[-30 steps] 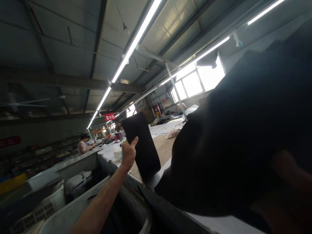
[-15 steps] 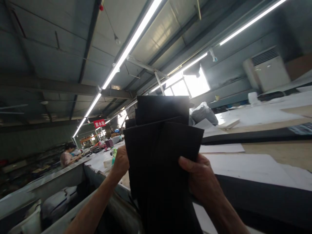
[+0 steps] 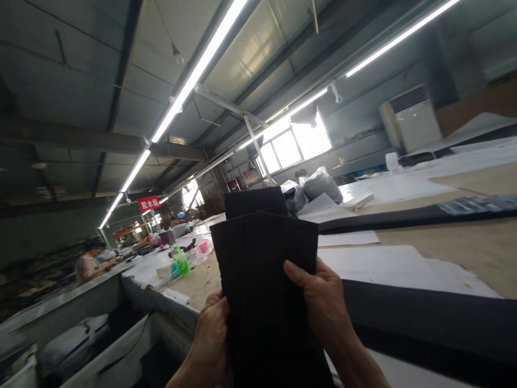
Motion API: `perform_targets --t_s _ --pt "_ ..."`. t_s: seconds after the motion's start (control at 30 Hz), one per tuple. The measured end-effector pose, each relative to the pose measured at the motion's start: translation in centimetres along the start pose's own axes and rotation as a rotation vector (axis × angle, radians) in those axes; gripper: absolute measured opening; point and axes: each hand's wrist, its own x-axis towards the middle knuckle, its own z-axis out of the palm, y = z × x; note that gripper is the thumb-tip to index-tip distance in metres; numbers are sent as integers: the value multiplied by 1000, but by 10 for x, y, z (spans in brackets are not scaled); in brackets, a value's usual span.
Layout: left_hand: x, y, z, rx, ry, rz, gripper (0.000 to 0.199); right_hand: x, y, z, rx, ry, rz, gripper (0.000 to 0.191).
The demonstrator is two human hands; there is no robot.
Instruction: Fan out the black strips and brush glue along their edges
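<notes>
Several flat black sheets (image 3: 270, 269) stand upright in the middle of the view, overlapping and slightly fanned at the top. My left hand (image 3: 212, 334) grips their left edge low down, its fingers wrapped behind. On the right edge, higher up, my right hand (image 3: 319, 293) holds them with the thumb on the front face. Another black piece (image 3: 254, 202) sticks up behind the front sheets.
A long worktable (image 3: 464, 242) carries white paper (image 3: 375, 264), black strips, grey plastic bags (image 3: 321, 186) and a green bottle (image 3: 181, 261). Bins (image 3: 117, 350) stand at the lower left. A person (image 3: 86, 264) is at the far left.
My left hand has moved down along the left edge of the sheets. The sheets sit lower and their tops are closer together. The view has shifted right.
</notes>
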Motion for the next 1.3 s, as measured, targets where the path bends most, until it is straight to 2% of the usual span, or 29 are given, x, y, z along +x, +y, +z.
perform_targets --t_s 0.23,0.33,0.4,0.47,0.57,0.67,0.73,0.83,0.93,1.0,1.07,1.13,1.2,1.27,1.3 --pt "5 -1 4 -127 -114 -114 37 -2 5 -13 -119 -7 76 41" --pt "-6 -4 2 -225 -206 -221 55 -5 9 -16 -190 33 32 42" --pt "-16 -6 2 -236 -247 -237 65 -7 12 -15 -233 22 8 41" --pt "-25 -5 3 -125 -205 -168 69 -9 15 -13 -298 -10 -43 40" --pt "-30 -3 5 92 -110 -68 70 -9 19 -10 -513 -32 -168 42" --pt "-25 -6 0 97 -103 -107 66 -11 18 -12 -735 -27 -240 51" --pt "-21 -12 -5 36 -86 -162 66 -16 15 -17 -770 -75 -178 56" --pt "-18 -19 -9 -28 -60 -204 58 -32 12 -22 -622 -191 5 59" --pt "-17 -13 1 -83 -139 -194 50 -49 15 -21 -308 -308 105 59" --pt "-15 -2 10 -27 -197 -141 44 -57 18 -18 -141 -362 194 50" --pt "-12 6 16 97 -222 -40 42 -60 21 -18 -85 -322 288 35" --pt "-9 6 14 207 -235 14 45 -61 20 -22 -79 -229 327 24" --pt "-9 -6 0 287 -319 -30 51 -61 15 -31 -52 -134 293 22" --pt "-9 -30 -19 418 -509 -60 54 -61 5 -44 -15 -42 220 20" --pt "-8 -44 -28 565 -529 -32 49 -61 0 -51 8 5 179 21"
